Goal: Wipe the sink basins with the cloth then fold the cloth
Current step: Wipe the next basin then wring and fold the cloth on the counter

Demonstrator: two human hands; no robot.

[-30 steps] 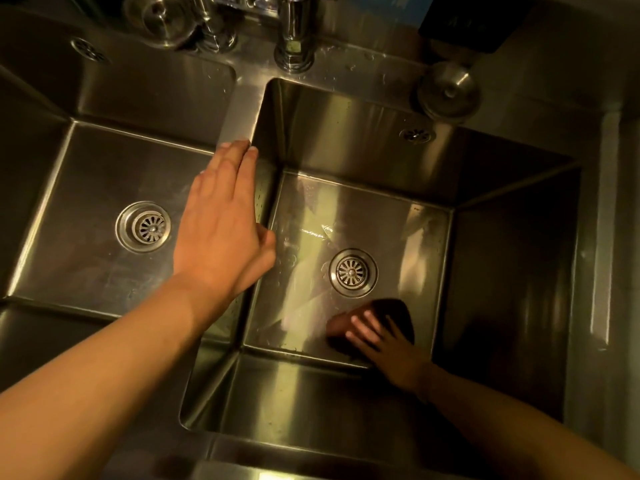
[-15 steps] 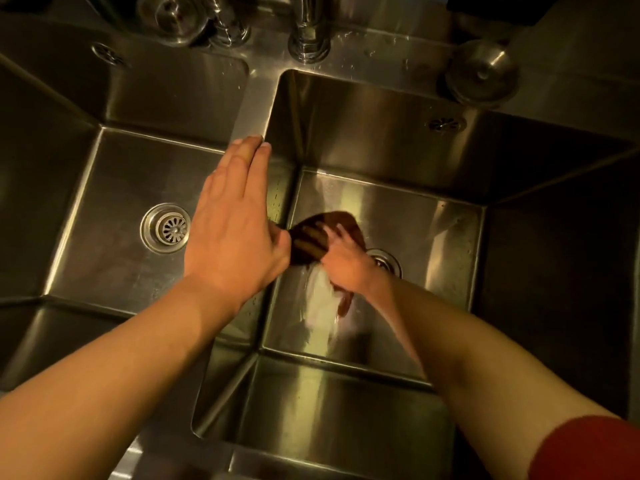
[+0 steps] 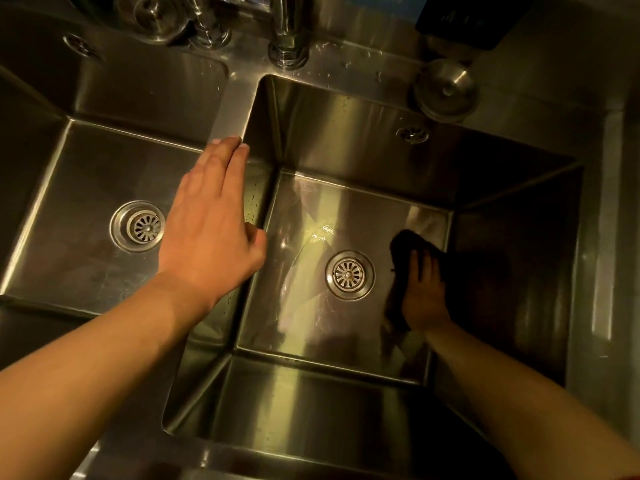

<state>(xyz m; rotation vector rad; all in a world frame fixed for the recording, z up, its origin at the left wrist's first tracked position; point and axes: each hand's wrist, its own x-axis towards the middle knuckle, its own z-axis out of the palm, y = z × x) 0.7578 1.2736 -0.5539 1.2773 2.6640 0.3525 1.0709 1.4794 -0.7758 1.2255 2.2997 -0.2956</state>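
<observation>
Down on the floor of the right basin (image 3: pixel 311 327), just right of its drain (image 3: pixel 349 275), the dark cloth (image 3: pixel 403 244) lies pressed under the right hand (image 3: pixel 424 299), fingers flat for scrubbing. The left hand (image 3: pixel 207 233) rests released on the divider (image 3: pixel 232 109), likely bracing.

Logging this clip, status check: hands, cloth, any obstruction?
Left hand flat on the divider between basins. Right hand presses the dark cloth on the right basin floor, beside the drain strainer. Nothing blocking.
</observation>
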